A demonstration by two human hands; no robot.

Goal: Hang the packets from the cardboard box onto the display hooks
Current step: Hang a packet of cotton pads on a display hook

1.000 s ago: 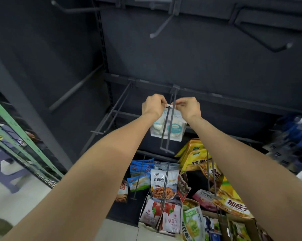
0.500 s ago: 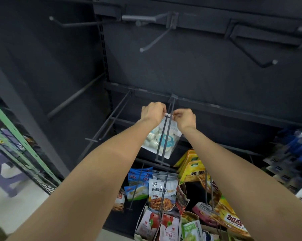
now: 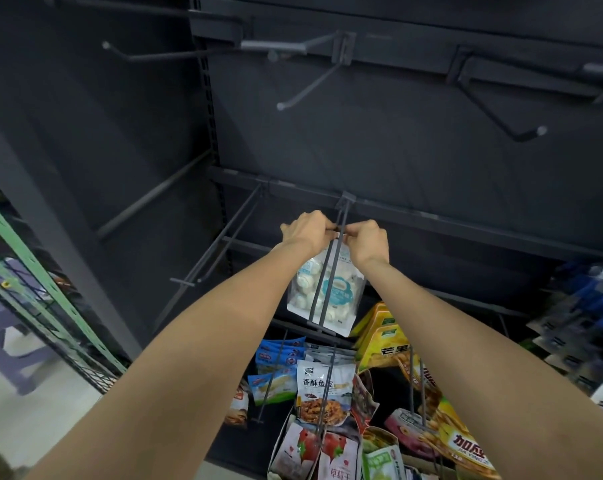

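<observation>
Lower hooks: snack packets (image 3: pixel 324 396) of many colours hang crowded at the bottom of the display.
Packet: a white packet (image 3: pixel 328 292) of pale round sweets hangs below both hands, its top edge between them, with the double-wire hook (image 3: pixel 329 271) crossing its front.
Left hand (image 3: pixel 307 232): grip closed, fingers pinching the packet's top left corner.
Right hand (image 3: pixel 367 239): grip closed, fingers pinching the top right corner, just beside the left hand.
Rail: the hook is fixed to a dark crossbar (image 3: pixel 466 220).
Upper hooks: bare hooks (image 3: pixel 307 83) jut from the back panel.
</observation>
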